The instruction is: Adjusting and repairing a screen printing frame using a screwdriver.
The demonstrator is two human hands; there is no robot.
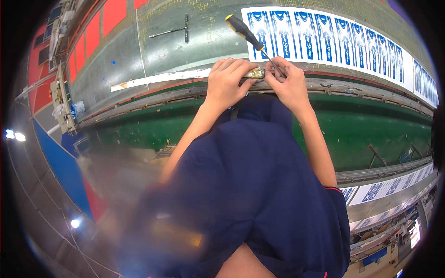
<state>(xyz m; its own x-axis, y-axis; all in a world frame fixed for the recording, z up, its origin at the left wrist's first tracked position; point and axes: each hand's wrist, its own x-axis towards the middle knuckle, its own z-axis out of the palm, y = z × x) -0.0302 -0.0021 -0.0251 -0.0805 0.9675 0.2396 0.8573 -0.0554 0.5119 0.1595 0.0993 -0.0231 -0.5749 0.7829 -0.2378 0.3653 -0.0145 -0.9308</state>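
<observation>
Both hands (227,78) (291,83) at bench edge (343,87)

Navy shirt (241,171), short right sleeve (340,208) edged with red trim (333,188)

Long worn table (204,46) carries printed sheets (331,54)

Yellow grid marks (198,6) spread over its grey-green far side. The blue-and-white sheets lie at right; left of centre, a T-handled tool (187,33); farther left, a row of red rectangles (114,17). A whitish strip (160,79) stretches along the near edge at left.
</observation>
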